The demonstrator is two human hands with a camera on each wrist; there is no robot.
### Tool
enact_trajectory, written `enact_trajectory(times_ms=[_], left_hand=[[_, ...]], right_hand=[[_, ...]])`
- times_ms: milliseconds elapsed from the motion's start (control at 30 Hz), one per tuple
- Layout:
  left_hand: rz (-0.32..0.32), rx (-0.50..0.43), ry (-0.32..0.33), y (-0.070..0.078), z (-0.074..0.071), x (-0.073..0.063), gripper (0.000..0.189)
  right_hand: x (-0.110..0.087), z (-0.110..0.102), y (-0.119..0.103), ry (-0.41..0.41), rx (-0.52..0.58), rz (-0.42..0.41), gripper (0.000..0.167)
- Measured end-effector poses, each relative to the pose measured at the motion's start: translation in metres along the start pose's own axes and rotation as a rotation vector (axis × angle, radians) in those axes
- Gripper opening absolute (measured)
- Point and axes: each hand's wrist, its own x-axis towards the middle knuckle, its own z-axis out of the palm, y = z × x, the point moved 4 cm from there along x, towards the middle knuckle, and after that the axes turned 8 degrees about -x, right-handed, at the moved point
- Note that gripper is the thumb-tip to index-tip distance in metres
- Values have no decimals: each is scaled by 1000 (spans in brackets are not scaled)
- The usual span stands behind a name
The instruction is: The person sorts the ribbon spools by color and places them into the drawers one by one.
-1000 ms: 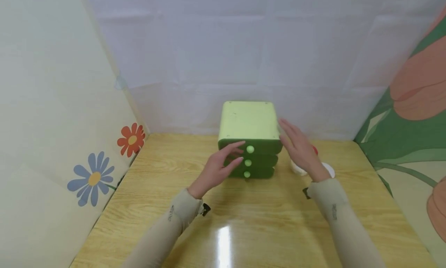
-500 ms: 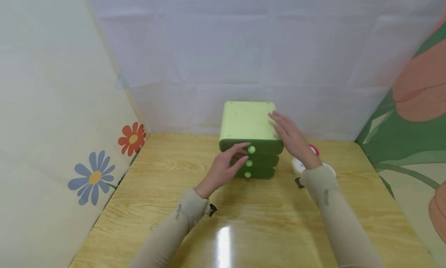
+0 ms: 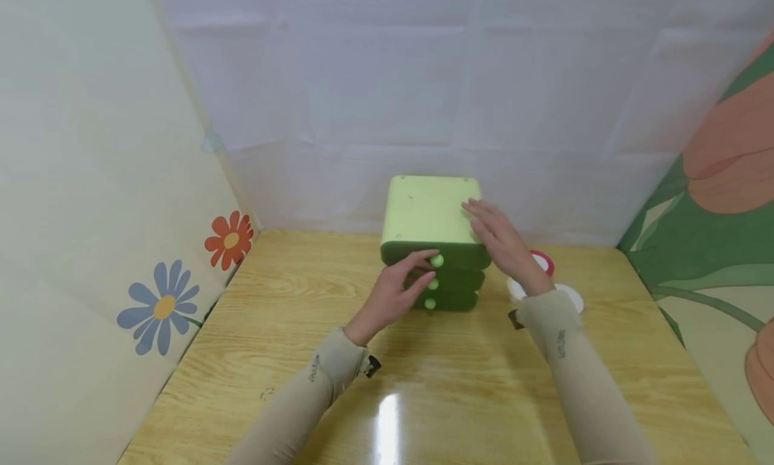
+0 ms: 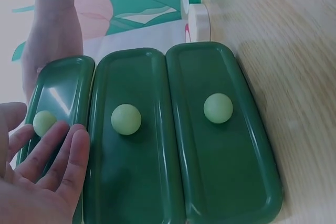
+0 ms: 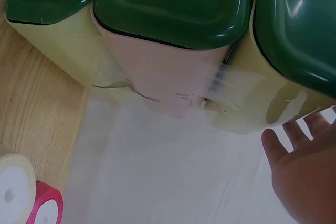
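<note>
A small cabinet [image 3: 432, 209] with a light green top and three dark green drawer fronts [image 4: 128, 177] stands on the table. Each front bears a round pale green knob [image 4: 126, 119]. My left hand [image 3: 387, 293] is at the top drawer, its index fingertip beside the top knob [image 3: 437, 260]; whether it touches is unclear. In the left wrist view its fingers [image 4: 68, 161] are extended near that knob [image 4: 44, 123]. My right hand [image 3: 502, 240] rests on the cabinet's top at the right edge, fingers extended. The right wrist view shows this hand [image 5: 310, 166] by the cabinet's side.
Right of the cabinet lie several rolls that look like ribbon: a pink-red roll [image 3: 544, 260], a cream roll [image 5: 16, 182] and a white-faced roll [image 3: 570, 297]. A white cloth [image 3: 363, 115] hangs behind the wooden table [image 3: 459, 384]. Clear tape [image 5: 236, 87] spans the cabinet's side.
My right hand has moved left from beside the cabinet onto its top edge. My left hand has shifted slightly right, closer to the top knob. The drawers look unmoved.
</note>
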Motion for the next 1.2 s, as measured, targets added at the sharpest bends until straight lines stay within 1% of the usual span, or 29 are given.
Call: enact_trajectory(times_ms=[267,467,567,633,800,933,1033,1200], left_hand=[[-57,-96,12,-4,6,1,41],[-67,-179,42,-6,8,1,38],[-82,-236,75,-6,11,2,36],[-94,-275,109,-6,13,2,33],[-100,-305,223,-7,20,4,25],[-98,-309,298,-7,24,6,21],[-106,-318,322,-6,25,6,21],[-123,-308,319,-5,27,5,20]], right_hand=[[-1,3,-1,-11,-51,-18,53],[-1,6,0,-7,-66,-34,51],[-1,6,1,-11,-66,-31,51],[0,5,2,-19,-58,-23,51],[1,0,3,-46,-50,-1,53],[4,-3,4,-58,-60,-8,52],[6,-5,5,-64,-63,-12,51],[6,-8,3,-81,-54,-7,51]])
